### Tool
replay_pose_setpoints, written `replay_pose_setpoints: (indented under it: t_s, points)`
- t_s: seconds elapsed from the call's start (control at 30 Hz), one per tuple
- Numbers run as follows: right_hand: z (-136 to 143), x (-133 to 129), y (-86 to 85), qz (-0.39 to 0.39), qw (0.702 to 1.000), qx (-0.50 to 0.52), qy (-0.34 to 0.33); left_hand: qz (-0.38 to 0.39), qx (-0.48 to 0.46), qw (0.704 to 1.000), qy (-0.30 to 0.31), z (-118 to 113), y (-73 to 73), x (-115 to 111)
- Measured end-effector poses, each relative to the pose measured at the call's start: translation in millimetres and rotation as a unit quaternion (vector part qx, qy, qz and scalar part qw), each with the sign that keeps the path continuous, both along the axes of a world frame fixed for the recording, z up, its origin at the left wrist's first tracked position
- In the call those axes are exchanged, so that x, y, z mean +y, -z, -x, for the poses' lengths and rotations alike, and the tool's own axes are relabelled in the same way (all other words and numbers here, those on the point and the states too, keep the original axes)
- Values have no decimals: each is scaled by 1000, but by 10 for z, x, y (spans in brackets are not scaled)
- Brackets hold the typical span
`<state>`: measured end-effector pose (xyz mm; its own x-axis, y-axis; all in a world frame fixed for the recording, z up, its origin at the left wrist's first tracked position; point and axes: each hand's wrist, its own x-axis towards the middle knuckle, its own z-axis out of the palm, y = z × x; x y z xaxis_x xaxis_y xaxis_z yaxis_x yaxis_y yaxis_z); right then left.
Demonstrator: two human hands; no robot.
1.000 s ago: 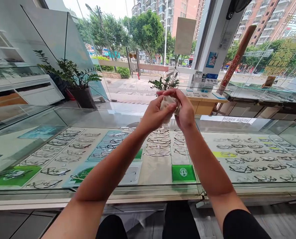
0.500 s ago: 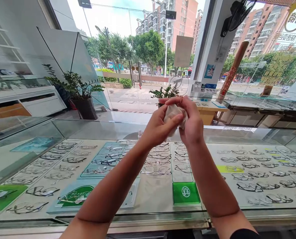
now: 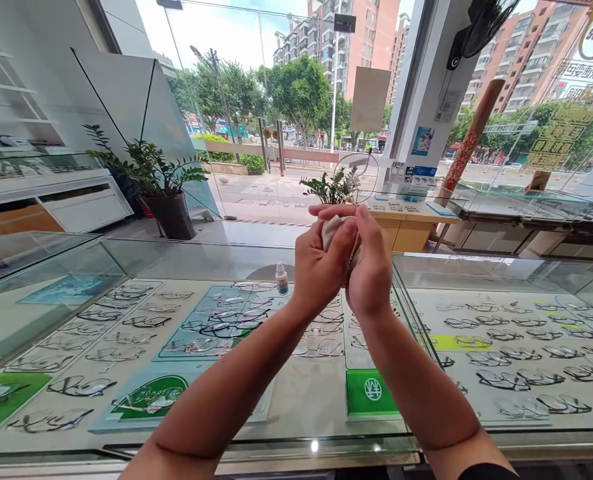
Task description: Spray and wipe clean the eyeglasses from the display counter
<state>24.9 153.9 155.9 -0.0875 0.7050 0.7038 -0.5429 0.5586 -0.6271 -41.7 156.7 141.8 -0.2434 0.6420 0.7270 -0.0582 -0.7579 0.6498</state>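
A crumpled pale cloth [image 3: 330, 230] is pressed between my two hands above the glass counter. My left hand [image 3: 321, 260] is closed on its left side, thumb across the front. Round the right side curls my right hand [image 3: 371, 267], its fingers meeting the left ones at the top. A thin, shiny edge shows between the palms; whether something is wrapped in the cloth cannot be seen. Beneath my hands, rows of eyeglasses [image 3: 234, 313] lie in the display case. A small white bottle [image 3: 281, 279] stands upright left of my left wrist.
The glass counter [image 3: 296, 437] runs across the front. Inside it lie a green box [image 3: 373, 392] and more eyeglasses [image 3: 519, 379] at right. Beyond stand a potted plant [image 3: 169, 213], a wooden cabinet [image 3: 411, 235] and glass doors [image 3: 271, 153]. A wall fan [image 3: 481, 30] hangs upper right.
Both hands have moved slightly down and closed tighter round the cloth, so less of it shows. The small bottle, mostly hidden before, is now in plain view.
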Motion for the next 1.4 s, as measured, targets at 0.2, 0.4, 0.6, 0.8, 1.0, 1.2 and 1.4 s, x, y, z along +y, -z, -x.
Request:
replay_pose_setpoints:
  t_s: [0.2, 0.4, 0.6, 0.8, 1.0, 1.2, 1.4]
  points:
    - [-49, 137, -5, 7, 1000, 14, -16, 19, 4, 997, 69, 88, -34, 45]
    - [-187, 319, -52, 3, 1000, -11, -26, 77, 72, 977, 186, 293, -43, 160]
    - [-203, 321, -64, 5, 999, -10, -32, 85, 139, 956, 246, 419, -126, 112]
    - [-96, 234, -41, 9, 1000, 27, -12, 62, 95, 974, 195, 289, -74, 121]
    - [-2, 102, -24, 5, 999, 32, 3, 22, -44, 994, 94, 4, -13, 86]
    - [-49, 157, -39, 32, 999, 4, -8, 55, -42, 992, 103, 79, -32, 98]
    - [-158, 339, -48, 53, 998, -2, -36, 125, -2, 971, 203, 267, -39, 184]
